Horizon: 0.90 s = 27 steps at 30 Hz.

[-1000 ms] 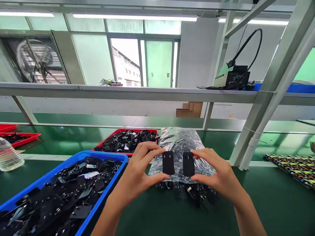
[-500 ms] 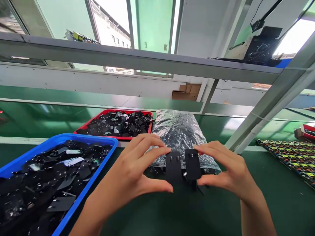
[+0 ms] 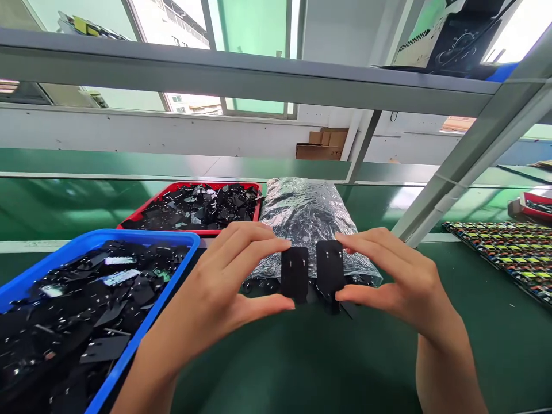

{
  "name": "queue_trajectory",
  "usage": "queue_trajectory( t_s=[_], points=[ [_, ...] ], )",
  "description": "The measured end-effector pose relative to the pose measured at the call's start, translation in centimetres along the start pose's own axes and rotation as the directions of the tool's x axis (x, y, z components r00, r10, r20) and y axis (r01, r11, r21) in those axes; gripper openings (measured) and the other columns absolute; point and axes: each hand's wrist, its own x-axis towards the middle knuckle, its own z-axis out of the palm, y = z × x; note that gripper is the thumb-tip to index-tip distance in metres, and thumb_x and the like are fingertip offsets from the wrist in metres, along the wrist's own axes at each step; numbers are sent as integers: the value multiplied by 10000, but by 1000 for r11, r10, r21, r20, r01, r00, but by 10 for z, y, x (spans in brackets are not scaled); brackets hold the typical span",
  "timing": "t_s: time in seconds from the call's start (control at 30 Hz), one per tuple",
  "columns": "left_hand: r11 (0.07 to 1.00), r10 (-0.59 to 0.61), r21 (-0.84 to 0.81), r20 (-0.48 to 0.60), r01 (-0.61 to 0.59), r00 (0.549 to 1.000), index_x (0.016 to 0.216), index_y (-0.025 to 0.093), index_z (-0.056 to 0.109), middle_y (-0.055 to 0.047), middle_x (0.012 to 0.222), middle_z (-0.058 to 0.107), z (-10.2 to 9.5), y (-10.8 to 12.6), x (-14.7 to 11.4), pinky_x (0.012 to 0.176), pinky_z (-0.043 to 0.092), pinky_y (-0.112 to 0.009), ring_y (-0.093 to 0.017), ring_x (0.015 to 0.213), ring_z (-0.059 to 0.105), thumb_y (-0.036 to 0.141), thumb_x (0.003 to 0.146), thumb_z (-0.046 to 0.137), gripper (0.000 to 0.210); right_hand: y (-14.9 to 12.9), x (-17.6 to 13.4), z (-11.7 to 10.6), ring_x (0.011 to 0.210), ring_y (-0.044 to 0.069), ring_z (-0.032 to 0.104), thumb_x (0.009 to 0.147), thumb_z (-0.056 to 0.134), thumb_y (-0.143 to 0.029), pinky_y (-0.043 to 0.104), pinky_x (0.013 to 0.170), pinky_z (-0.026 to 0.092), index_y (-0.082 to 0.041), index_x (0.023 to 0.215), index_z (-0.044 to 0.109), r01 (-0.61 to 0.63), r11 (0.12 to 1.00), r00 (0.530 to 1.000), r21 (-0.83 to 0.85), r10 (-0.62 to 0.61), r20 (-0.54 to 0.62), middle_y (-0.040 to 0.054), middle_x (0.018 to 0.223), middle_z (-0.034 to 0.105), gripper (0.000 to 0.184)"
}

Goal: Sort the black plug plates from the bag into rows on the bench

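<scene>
Left hand [image 3: 226, 279] grasps a flat black rectangular plate [image 3: 294, 273] by its edges, thumb and index finger spread wide. Right hand [image 3: 403, 282] grips a matching plate [image 3: 330, 267] likewise. Both plates stand upright, side by side, slightly apart, before a crinkled plastic bag [image 3: 306, 210].

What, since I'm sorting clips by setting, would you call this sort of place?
Probably a factory workshop: a blue tray and a red tray are heaped with black parts, and a boxy, black-fronted device sits on the shelf above the green worktop.
</scene>
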Motion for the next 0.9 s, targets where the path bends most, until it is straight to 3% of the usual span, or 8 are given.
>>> queue_trajectory(
  t_s=[0.57,0.9],
  points=[
    [999,43,-22,11,-42,999,1218,175,503,-75,1105,571,4,-3,3,983,462,-355,-214,1114,528,523,830,643,540,1,3,1,887,207,628,861,679,-415,354,808,505,-208,1338,496,33,999,999,19,-33,-9,66,976,674,552],
    [999,1,-38,46,1,999,1217,188,522,-75,1131,579,3,-3,1,1001,432,-340,-213,1130,522,505,830,661,519,3,1,3,854,194,594,820,714,-438,351,807,475,-146,1254,537,49,998,999,28,-49,0,76,936,657,552]
  ],
)
